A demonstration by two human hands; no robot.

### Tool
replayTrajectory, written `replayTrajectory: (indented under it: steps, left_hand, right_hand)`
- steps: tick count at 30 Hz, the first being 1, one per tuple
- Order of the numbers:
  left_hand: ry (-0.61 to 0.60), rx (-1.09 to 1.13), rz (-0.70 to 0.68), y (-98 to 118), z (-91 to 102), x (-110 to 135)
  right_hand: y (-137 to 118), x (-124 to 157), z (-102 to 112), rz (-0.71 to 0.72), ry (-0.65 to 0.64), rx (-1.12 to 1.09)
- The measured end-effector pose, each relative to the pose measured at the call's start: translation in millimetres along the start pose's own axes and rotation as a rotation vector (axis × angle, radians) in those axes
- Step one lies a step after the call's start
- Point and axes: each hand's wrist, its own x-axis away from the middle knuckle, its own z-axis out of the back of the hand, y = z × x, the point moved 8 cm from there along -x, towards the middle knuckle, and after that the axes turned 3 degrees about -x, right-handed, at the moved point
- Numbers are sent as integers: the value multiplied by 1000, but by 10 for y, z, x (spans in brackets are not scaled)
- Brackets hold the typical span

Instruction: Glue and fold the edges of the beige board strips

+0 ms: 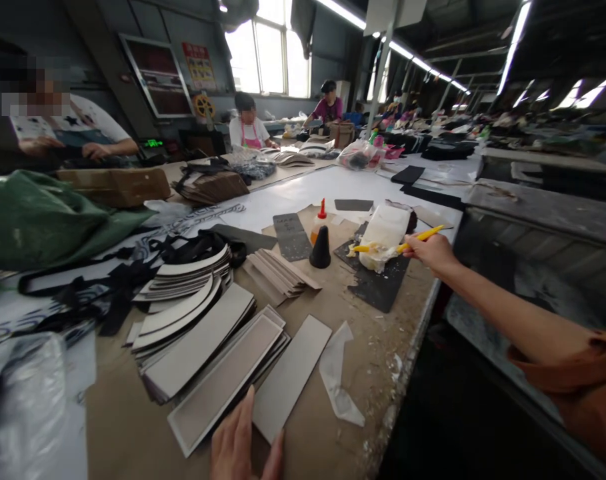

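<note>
My right hand is closed around a slim yellow stick-like tool at the table's right edge. Its lower end meets a white tub smeared with whitish paste, which sits on a dark board. Another yellow piece shows at the tub's near end; whether it belongs to the same tool I cannot tell. My left hand, fingers apart, rests at the near end of a plain grey-white strip. Just left of it lies a pale-bordered strip on a stack.
Stacks of flat and curved pieces lie left of centre. A red-tipped bottle and a black cone stand mid-table. A scrap of white film lies near the right edge. Green cloth and co-workers are beyond.
</note>
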Motion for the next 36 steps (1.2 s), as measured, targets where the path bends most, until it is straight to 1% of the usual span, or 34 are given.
replayTrajectory:
  steps: [2,5,7,9,11,12,14,15,17,18,20,22,26,30,33,36]
  left_hand:
    - [-70,68,-30,60,-4,-19]
    - [-84,112,25,50,45,-39]
    - [-92,141,54,41,51,-37]
    - [-101,167,85,28,44,-27]
    - [-113,187,116,8,31,-16]
    - [-121,195,128,-2,25,-11]
    - [-136,202,139,-16,15,-7]
    - [-142,203,139,-20,12,-7]
    - [-147,204,134,-22,9,-10]
    - [-147,206,132,-21,10,-12]
    - [-148,219,133,-16,11,-13]
    - [-157,241,138,-8,6,-10]
    - [-190,275,153,1,-14,0]
    - [-197,280,150,-1,-19,0]
    - [-202,275,143,-2,-25,-2]
    - [-205,272,145,-3,-28,-2]
  right_hand:
    - [-17,59,51,-16,29,-45]
    - [-115,167,136,2,79,-125]
    - [-198,270,167,18,73,-175]
    - [-284,432,162,27,25,-216]
    - [-375,686,95,32,-80,-263]
    - [-427,855,30,39,-162,-287]
    - [-532,1264,-133,49,-338,-329]
    - [-603,1512,-268,73,-490,-330]
    - [-694,1950,-442,100,-626,-314]
    - [-742,2163,-550,131,-717,-290]
    - [-804,2489,-723,177,-822,-279]
    - [-821,2706,-871,199,-890,-284]
    - [-773,2942,-1078,224,-960,-282]
    - [-676,3051,-1211,204,-1006,-284]
    - [-610,2988,-1228,214,-983,-258]
    - [-551,2763,-1153,247,-888,-193]
